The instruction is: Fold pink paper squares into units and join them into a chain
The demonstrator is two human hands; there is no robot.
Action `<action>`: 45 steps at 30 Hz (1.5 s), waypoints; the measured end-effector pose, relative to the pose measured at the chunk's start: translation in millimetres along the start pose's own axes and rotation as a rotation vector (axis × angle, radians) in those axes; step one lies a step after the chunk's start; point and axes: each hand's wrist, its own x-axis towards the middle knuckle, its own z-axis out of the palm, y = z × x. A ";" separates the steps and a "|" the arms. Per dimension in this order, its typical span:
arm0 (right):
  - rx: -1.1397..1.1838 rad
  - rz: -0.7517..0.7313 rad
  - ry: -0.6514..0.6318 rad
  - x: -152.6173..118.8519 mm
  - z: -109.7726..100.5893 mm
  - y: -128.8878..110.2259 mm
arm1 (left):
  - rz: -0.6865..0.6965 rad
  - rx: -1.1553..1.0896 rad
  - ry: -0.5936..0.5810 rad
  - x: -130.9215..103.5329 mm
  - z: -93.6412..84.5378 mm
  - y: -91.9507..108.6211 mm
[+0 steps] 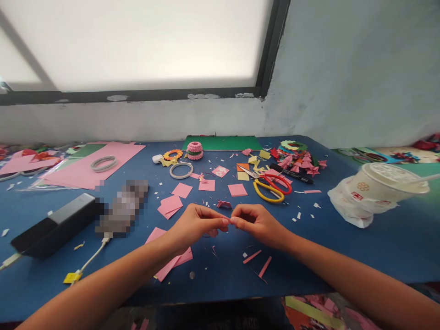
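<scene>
Between fingers [220,222], pink paper [229,220] running sideways

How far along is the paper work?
Looks done: round pink-and-green folded-paper stack and some folded pink paper pieces in the heap at right. In hand: small pink paper piece, pinched by the fingers of left hand and right hand. Apparently left: flat pink paper squares, unfolded. Final count: can't tell.

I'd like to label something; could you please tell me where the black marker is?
In the head view, the black marker lies right of centre on the blue table, between the red scissor handle and the folded paper.
</scene>
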 end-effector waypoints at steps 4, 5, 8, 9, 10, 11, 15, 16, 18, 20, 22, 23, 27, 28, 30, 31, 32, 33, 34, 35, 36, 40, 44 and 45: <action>-0.018 0.033 -0.124 1.9 -0.3 0.2 | 0.030 0.169 -0.034 0.0 1.5 -1.8; -0.048 0.032 -0.136 2.8 -0.9 0.5 | 0.052 0.242 -0.048 0.3 0.2 -1.2; -0.132 0.020 -0.112 6.3 -5.3 3.4 | 0.157 0.568 -0.077 0.4 -16.0 7.4; -0.154 0.027 -0.098 7.7 -7.8 5.1 | 0.181 0.704 -0.076 -0.2 -25.8 11.8; -0.178 0.040 -0.083 9.2 -11.1 7.1 | 0.181 0.841 -0.057 -1.1 -37.1 16.4; -0.218 0.057 -0.070 10.6 -15.2 9.4 | 0.150 0.954 -0.074 -2.4 -48.7 20.5; -0.496 0.092 0.095 13.6 -36.8 17.3 | -0.066 1.156 -0.231 -9.8 -77.0 26.5; -0.605 0.113 0.134 13.6 -42.1 18.3 | -0.092 1.195 -0.250 -11.8 -76.5 25.5; -0.767 0.160 0.169 12.9 -49.9 19.1 | -0.064 1.263 -0.272 -14.9 -68.6 22.6; -0.833 0.178 0.181 11.6 -52.8 18.3 | -0.047 1.258 -0.308 -16.2 -58.5 20.0; -0.836 0.159 0.190 10.2 -51.4 16.3 | -0.044 1.249 -0.309 -15.1 -52.9 17.9; -0.827 0.143 0.194 9.5 -49.8 15.1 | -0.044 1.245 -0.300 -13.5 -52.6 16.7; -0.769 0.091 0.207 7.9 -44.9 11.1 | -0.015 1.188 -0.280 -2.3 -61.0 8.8; -0.764 0.088 0.219 7.7 -44.8 10.9 | -0.003 1.161 -0.280 1.0 -63.7 6.5; -0.763 0.089 0.245 7.3 -45.4 11.3 | 0.023 1.133 -0.257 7.0 -68.2 3.5; -0.765 0.088 0.254 7.1 -45.8 11.8 | 0.034 1.134 -0.229 9.2 -70.2 3.4; -0.766 0.086 0.259 6.9 -46.0 12.3 | 0.043 1.145 -0.189 10.5 -72.1 4.5; -0.765 0.082 0.261 6.7 -46.0 12.7 | 0.052 1.157 -0.146 10.6 -73.9 6.8; -0.761 0.077 0.258 6.5 -45.8 12.9 | 0.053 1.162 -0.114 9.5 -75.5 10.1; -0.758 0.073 0.254 6.3 -45.4 12.8 | 0.048 1.164 -0.094 7.1 -76.7 14.0; -0.753 0.070 0.247 6.2 -44.9 12.6 | 0.038 1.156 -0.104 3.7 -77.3 17.9; -0.732 0.049 0.220 6.2 -42.7 11.3 | -0.025 1.146 -0.305 -13.8 -69.3 26.9; -0.734 0.027 0.218 6.8 -42.2 12.3 | 0.041 1.153 -0.461 -21.6 -56.1 24.4; -0.737 0.026 0.217 6.9 -42.3 12.7 | 0.032 1.157 -0.467 -21.2 -54.7 23.7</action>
